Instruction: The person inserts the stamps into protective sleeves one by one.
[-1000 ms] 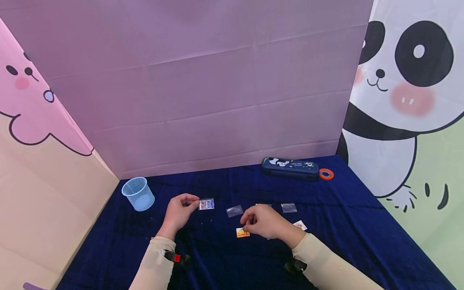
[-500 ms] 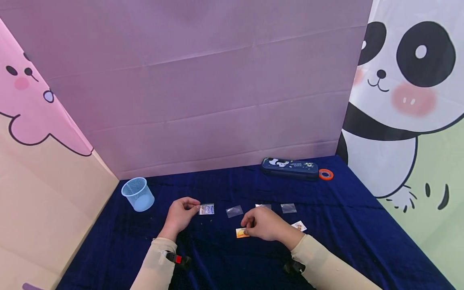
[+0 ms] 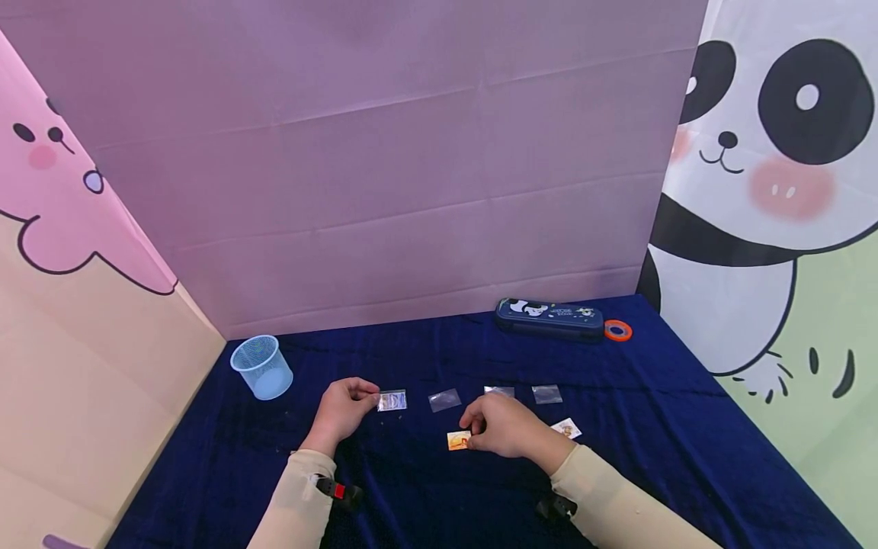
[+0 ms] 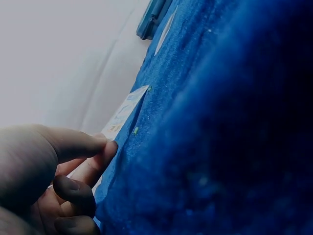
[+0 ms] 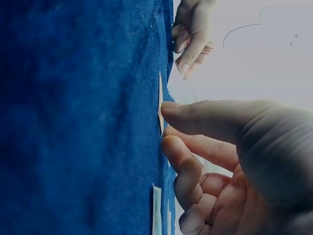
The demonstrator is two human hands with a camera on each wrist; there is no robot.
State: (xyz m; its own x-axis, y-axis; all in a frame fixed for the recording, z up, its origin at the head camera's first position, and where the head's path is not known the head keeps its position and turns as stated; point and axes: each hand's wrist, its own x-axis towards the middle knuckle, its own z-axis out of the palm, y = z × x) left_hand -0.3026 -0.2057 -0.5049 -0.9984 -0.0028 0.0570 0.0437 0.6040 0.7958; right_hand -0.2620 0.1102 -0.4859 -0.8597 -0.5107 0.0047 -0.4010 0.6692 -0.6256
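In the head view my left hand point(image 3: 343, 408) pinches the left end of a small printed card in a clear sleeve point(image 3: 393, 400). The left wrist view shows thumb and forefinger meeting on this sleeved card point(image 4: 126, 112), its far end tilted up off the cloth. To the right, my right hand point(image 3: 504, 427) has its thumb and fingertips at the right edge of an orange picture card point(image 3: 458, 441), which lies low against the cloth. From the right wrist, the orange card point(image 5: 160, 93) appears edge-on by the thumb tip. A white picture card point(image 3: 567, 428) lies beyond the right hand.
Three clear plastic sleeves lie in a row: a left one point(image 3: 444, 400), a middle one point(image 3: 499, 391) partly behind the hand, and a right one point(image 3: 546, 394). A blue mesh basket point(image 3: 262, 367) stands left. Far back are a pencil case point(image 3: 549, 319) and an orange tape roll point(image 3: 618, 330).
My left hand and the sleeved card have shifted slightly toward me. The right thumb has slid rightward to the orange card's edge, showing more of its picture.
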